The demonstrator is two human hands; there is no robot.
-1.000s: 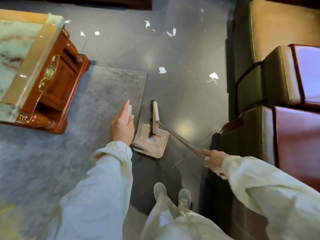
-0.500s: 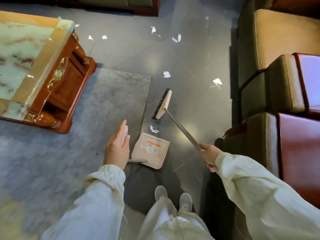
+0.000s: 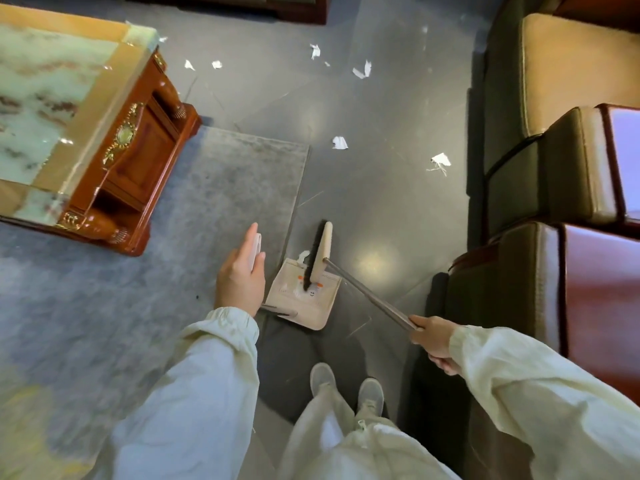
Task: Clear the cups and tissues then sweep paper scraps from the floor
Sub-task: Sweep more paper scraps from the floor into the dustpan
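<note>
**A:** What's over on the left?

**B:** A corner of the stone tabletop, standing on a grey rug. Two small paper scraps lie on the floor just past its far corner.

**A:** And the left hand?

**B:** The left hand holds the white upright grip of the dustpan. One of its fingers is laid straight along the grip and the rest are curled round it. The pan sits flat on the floor at the rug's edge.

**A:** The broom?

**B:** The broom has its head across the pan's mouth, and one scrap touches the bristles at the lip. The right hand is wrapped tight round the metal shaft.

**A:** How will the paper behave?

**B:** I'd say it's feather-light and thin, and apt to skid or flutter on that glossy tile. Short, gentle strokes should do, with the pan's lip pressed down. The broom looks stiff and light, so a grip on the shaft suits it.

**A:** Anything further right?

**B:** More scraps lie ahead, one near the sofa.
</note>
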